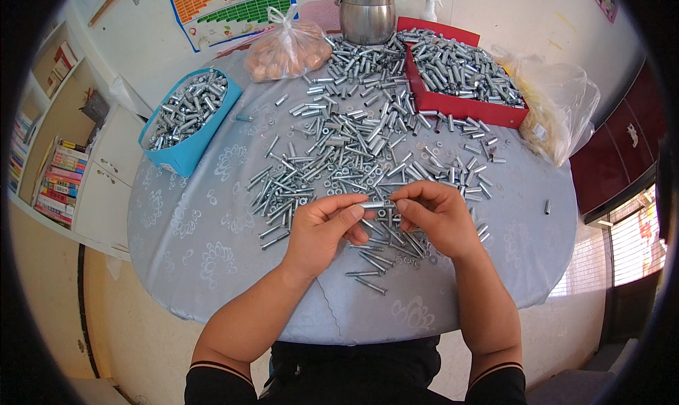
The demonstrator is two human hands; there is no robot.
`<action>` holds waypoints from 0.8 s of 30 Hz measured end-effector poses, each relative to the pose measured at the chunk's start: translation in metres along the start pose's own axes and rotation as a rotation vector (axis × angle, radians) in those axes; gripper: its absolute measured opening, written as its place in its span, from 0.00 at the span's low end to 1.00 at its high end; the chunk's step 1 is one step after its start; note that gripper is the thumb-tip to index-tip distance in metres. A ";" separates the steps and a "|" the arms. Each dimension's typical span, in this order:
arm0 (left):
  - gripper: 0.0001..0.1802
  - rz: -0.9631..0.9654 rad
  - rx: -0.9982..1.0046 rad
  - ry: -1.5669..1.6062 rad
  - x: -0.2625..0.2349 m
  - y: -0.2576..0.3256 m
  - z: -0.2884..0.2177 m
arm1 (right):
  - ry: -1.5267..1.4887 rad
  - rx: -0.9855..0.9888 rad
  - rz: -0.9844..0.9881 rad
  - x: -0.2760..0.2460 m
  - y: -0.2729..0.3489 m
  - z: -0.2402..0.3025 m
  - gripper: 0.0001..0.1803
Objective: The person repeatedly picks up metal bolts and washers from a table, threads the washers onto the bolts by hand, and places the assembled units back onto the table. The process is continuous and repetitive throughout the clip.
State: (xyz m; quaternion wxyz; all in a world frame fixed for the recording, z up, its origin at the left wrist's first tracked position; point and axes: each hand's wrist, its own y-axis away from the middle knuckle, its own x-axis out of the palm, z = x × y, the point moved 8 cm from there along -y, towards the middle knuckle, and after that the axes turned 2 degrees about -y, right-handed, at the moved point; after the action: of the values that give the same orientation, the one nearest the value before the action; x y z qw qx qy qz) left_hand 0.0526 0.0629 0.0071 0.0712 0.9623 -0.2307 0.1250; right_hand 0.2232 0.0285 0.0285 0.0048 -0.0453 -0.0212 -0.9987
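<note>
Between my two hands, just over the near side of the metal pile, lies a silvery sleeve anchor bolt (pixel 373 205), held level. My left hand (pixel 318 232) pinches its left end between thumb and forefinger. At the other end the thumb and fingers of my right hand (pixel 443 220) are closed; any small nut or washer there is too hidden to make out. Below and beyond the hands, loose long bolts (pixel 283 186), metal sleeves (pixel 385 118), nuts (pixel 339 184) and washers (pixel 433 150) are spread over the grey patterned tablecloth (pixel 205 263).
A blue box (pixel 189 152) of metal anchors stands at the left, a red box (pixel 463 108) of them at the back right. Behind are a tied bag of brownish round items (pixel 286 51), a steel pot (pixel 366 16) and a spray bottle (pixel 431 7). Another plastic bag (pixel 555 108) sits far right.
</note>
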 end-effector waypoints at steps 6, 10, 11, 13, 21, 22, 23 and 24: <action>0.14 -0.009 0.008 0.021 -0.002 0.000 0.000 | -0.020 -0.022 -0.009 0.002 0.001 0.003 0.10; 0.14 0.020 0.017 -0.049 0.001 0.001 0.000 | 0.035 -0.012 -0.021 0.003 0.001 -0.002 0.11; 0.14 0.027 0.018 -0.054 0.001 0.001 0.000 | 0.034 -0.017 -0.020 0.003 0.001 -0.002 0.11; 0.14 0.042 0.020 -0.062 0.004 0.001 0.000 | 0.052 -0.050 -0.029 0.003 0.001 0.000 0.11; 0.15 0.024 0.087 -0.063 0.000 0.000 -0.006 | 0.004 -0.036 -0.060 0.000 0.001 0.005 0.10; 0.15 0.008 0.099 -0.057 -0.003 0.000 -0.007 | 0.040 -0.043 -0.078 -0.002 0.000 0.006 0.10; 0.14 -0.017 0.107 -0.044 -0.005 0.000 -0.008 | 0.075 -0.050 -0.095 -0.005 0.000 0.006 0.10; 0.14 -0.043 0.115 -0.031 -0.008 0.000 -0.009 | 0.111 -0.057 -0.113 -0.007 0.000 0.007 0.09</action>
State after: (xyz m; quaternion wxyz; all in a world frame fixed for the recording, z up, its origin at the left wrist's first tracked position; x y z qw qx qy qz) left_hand 0.0434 0.0679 0.0140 0.0149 0.9714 -0.2034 0.1215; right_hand 0.2307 0.0285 0.0348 -0.0515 0.0112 0.0051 -0.9986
